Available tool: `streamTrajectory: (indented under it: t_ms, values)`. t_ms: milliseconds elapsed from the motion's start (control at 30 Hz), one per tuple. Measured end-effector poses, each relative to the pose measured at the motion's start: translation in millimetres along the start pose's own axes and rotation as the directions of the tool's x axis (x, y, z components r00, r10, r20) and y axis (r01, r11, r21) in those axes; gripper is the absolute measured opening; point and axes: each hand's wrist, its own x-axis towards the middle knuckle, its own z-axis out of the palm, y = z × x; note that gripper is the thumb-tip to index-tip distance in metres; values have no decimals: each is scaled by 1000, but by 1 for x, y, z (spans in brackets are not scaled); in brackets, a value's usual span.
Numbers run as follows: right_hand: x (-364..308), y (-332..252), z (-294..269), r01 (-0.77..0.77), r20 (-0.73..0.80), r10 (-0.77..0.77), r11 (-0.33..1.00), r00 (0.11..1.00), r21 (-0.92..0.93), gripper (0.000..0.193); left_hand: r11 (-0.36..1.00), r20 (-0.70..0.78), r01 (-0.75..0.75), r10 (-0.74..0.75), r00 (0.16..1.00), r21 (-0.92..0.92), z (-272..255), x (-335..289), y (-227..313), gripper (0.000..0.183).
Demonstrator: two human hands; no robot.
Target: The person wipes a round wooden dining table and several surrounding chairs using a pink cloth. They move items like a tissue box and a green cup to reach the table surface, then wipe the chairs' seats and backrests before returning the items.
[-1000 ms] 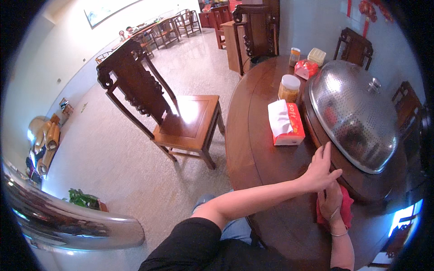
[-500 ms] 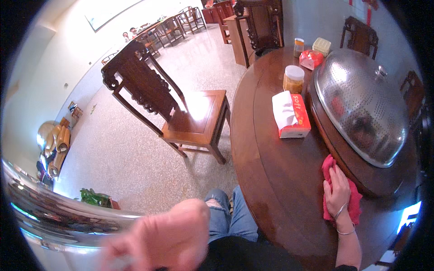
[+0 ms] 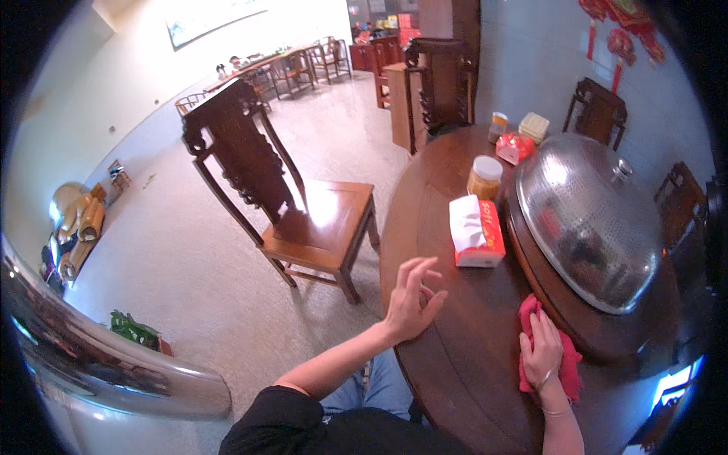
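Observation:
My right hand (image 3: 541, 350) lies flat with its fingers stretched out on a red cloth (image 3: 570, 373), pressing it to the dark round wooden table (image 3: 447, 334). The cloth bunches up past my fingertips beside the raised wooden turntable (image 3: 547, 292). Over the table's left edge hovers my left hand (image 3: 413, 299), fingers apart and slightly curled, with nothing in it. Closest ahead of it stands a red and white tissue box (image 3: 491, 241) with a tissue sticking out. A perforated metal dome cover (image 3: 591, 220) sits on the turntable.
Behind the tissue box are a jar with a white lid (image 3: 485, 178), a red packet (image 3: 515, 149), a small orange-lidded jar (image 3: 497, 127) and a pale box (image 3: 534, 127). A carved wooden chair (image 3: 318, 227) stands left of the table. A shiny metal post (image 3: 136, 371) is at lower left.
My left hand has swung from the lower left, near the camera, forward and right to the table's edge. My right hand stays on the red cloth. The view has tilted up somewhat.

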Motion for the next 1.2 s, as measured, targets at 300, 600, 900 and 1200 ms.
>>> streamTrajectory:
  t_ms: [300,600,900,1200]
  values:
    - [10,-4,0,28,5,-28,999,1000,-33,45,965,-81,133,-117,990,228,-7,27,-28,88]
    - [2,-1,2,-15,7,15,999,1000,-31,44,933,299,243,-320,899,266,48,76,-43,145]
    - [5,-3,3,-4,16,5,999,1000,-44,45,992,493,106,-57,868,-73,45,109,-96,151]
    - [9,-7,1,1,24,0,999,1000,-34,44,974,433,17,85,897,-227,56,120,-126,154]
